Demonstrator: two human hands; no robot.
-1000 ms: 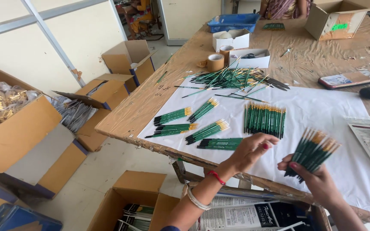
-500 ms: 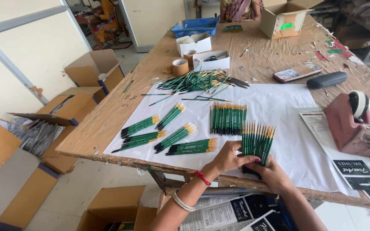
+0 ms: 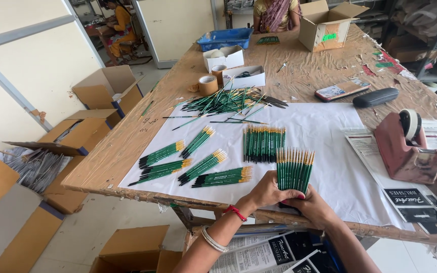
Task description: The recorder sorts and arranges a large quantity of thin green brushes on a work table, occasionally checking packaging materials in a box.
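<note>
Both hands hold one flat fan of green-handled paint brushes [image 3: 294, 169] upright over the white paper sheet [image 3: 330, 126] at the table's near edge. My left hand [image 3: 267, 193] grips the fan's lower left, and my right hand [image 3: 313, 206] cups it from below right. A laid-out row of the same brushes [image 3: 263, 143] lies just beyond the fan. Several small bundles [image 3: 194, 162] lie to the left on the paper. A loose heap of brushes [image 3: 227, 100] sits at the paper's far edge.
A red tape dispenser [image 3: 408, 147] stands at the right on printed leaflets [image 3: 375, 151]. Tape rolls [image 3: 208, 85], small white boxes [image 3: 244, 77], a blue tray [image 3: 225, 38] and a cardboard box [image 3: 324, 24] lie farther back. A seated person [image 3: 275, 14] works at the far end. Open cartons [image 3: 104, 91] crowd the floor left.
My right hand brought its loose bunch of brushes in to my left hand. Both hands now hold them squared into an even, upright fan at the table's near edge.
</note>
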